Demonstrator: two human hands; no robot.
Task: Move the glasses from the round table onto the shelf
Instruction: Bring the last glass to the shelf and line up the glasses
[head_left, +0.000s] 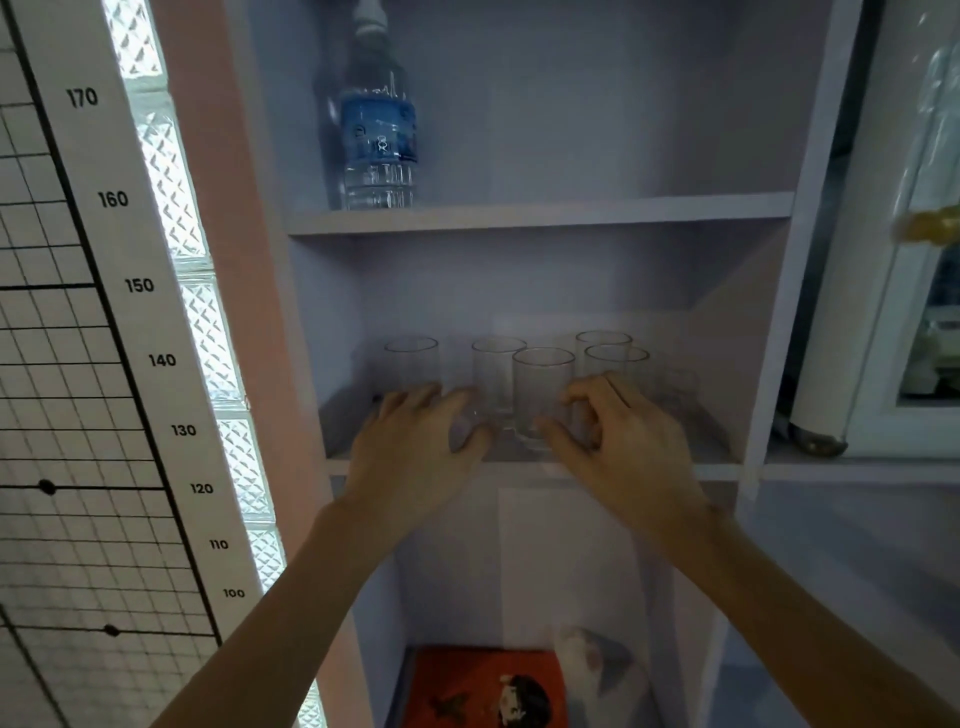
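**Inspector:** Head view, the only one supplied. The glasses stood clustered on the middle shelf, five or six of them, one at the far right too faint to confirm. The round table was out of view.

**Assistant:** And the hands?

**Inspector:** The left hand was spread, fingers loosely apart, gripping nothing that could be seen, beside the front glass. The right hand curled at that glass's base; whether it gripped or only touched could not be told.

**Assistant:** Recommendation for the step?

**Inspector:** The front glass sat near the shelf edge. In the inspector's judgement it wanted seating well back, base flat, before release. The hands should withdraw straight outward, low, without brushing neighbouring rims. A water bottle stood on the shelf above, well apart.
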